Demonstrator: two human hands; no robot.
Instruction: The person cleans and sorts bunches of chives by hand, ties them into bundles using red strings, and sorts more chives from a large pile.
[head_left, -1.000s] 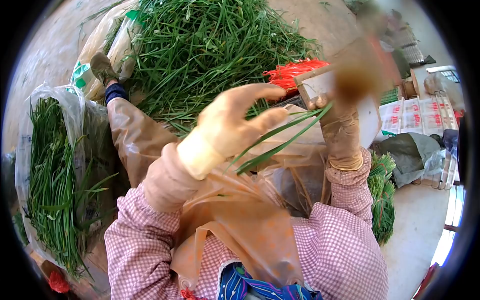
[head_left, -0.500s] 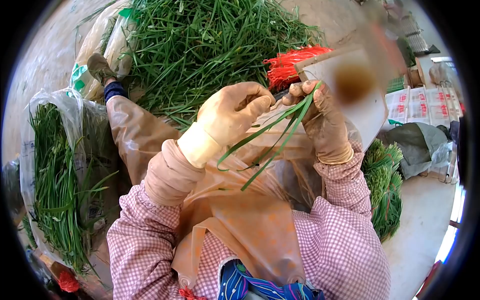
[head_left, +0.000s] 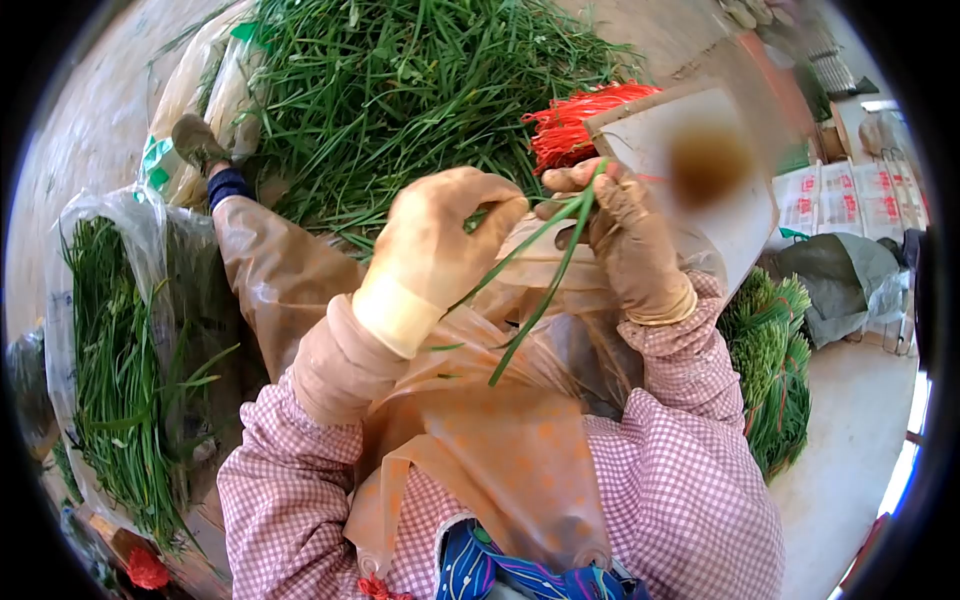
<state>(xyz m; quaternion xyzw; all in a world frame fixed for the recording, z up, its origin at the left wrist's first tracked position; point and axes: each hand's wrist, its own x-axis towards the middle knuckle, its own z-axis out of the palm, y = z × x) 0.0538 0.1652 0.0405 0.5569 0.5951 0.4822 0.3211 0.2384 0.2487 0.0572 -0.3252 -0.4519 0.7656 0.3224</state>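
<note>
Gloved and bent at the fingers, my right hand point(head_left: 640, 235) grips a few long green leaves point(head_left: 545, 307) that hang down over the apron point(head_left: 480, 430). My left hand point(head_left: 440, 230), also gloved, is to the left of them with thumb and forefinger pressed together; a leaf passes close by its wrist, and whether its fingertips hold anything is too small to tell. Behind both hands lies a big loose heap of green leaves point(head_left: 400, 100). Red strips point(head_left: 580, 120) lie beyond my right hand, beside a white board point(head_left: 735, 130).
At the left, a clear plastic bag point(head_left: 62, 300) holds long green leaves. Tied green bundles point(head_left: 775, 400) stand at the right, near a grey-green cloth point(head_left: 835, 290) and a white and red package point(head_left: 840, 205). A brown blur covers part of the board.
From wide apart, my left hand's fingers have closed. My right hand has come away from the board toward my left hand, and the leaves in it now hang lower.
</note>
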